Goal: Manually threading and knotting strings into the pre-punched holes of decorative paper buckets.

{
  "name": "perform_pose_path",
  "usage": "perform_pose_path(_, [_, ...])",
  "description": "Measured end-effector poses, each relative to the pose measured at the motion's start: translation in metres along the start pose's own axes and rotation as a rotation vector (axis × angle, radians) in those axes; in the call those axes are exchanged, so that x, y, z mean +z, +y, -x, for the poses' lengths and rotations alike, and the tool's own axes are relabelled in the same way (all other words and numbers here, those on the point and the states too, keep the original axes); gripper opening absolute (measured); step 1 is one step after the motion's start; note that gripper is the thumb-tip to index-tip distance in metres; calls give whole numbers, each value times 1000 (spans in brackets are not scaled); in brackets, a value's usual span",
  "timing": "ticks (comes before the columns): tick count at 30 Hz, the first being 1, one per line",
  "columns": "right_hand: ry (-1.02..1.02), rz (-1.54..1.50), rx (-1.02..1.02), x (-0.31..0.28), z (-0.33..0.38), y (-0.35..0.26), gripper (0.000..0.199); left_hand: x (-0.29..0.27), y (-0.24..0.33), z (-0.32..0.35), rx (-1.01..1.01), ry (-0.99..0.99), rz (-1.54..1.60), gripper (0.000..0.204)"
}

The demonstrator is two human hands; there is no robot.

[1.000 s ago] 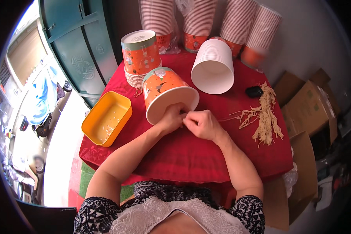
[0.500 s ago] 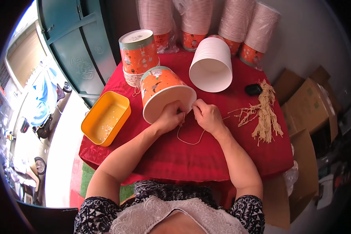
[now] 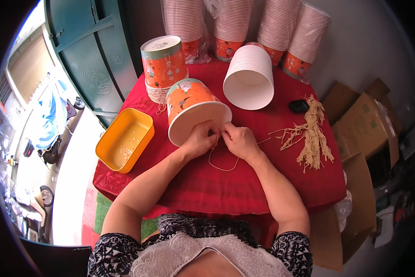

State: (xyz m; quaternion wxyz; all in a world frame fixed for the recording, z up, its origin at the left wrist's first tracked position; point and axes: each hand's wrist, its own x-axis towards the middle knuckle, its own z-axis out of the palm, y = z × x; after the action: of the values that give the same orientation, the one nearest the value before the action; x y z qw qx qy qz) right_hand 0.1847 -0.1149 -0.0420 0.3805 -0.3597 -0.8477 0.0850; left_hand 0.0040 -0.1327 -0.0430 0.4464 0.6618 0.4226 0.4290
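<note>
Closer in: your right hand [image 3: 240,142] had shifted toward your left hand [image 3: 201,140] since the earlier view

You had the orange tub [image 3: 191,99] near the middle of the red-covered table [image 3: 203,194], tipped mouth toward you, presumably so fingers could get at inside and rim alike; your left fingers reached into that mouth, their grip hidden; your right thumb and fingertips were pinched together just beside them, seemingly on the pale cord [image 3: 222,170], whose slack lay in a loop below; one cord bundle [image 3: 314,134] lay to your right, likely for easy reach, one black object [image 3: 298,106] just beside it; one yellow tray [image 3: 126,124] sat at your left; you had one tipped tub, one upside-down stack [image 3: 165,64], one stack on its side [image 3: 249,69], and four tall stacks [image 3: 229,23] behind, probably out of your arms' way.
</note>
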Motion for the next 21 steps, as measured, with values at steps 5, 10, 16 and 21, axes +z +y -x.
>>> perform_pose_path(5, [-9,-129,90,0,1,2,7,-3,6,-3,-34,-42,-8,3])
perform_pose_path(10, [-73,-237,130,-4,1,4,5,-3,10,-7,-135,-14,53,4])
perform_pose_path(16, [-57,-245,70,-6,1,5,3,-5,12,-7,-165,-21,39,5])
perform_pose_path(21, [-40,-204,19,-9,0,-1,2,-5,7,-8,-158,-7,29,6])
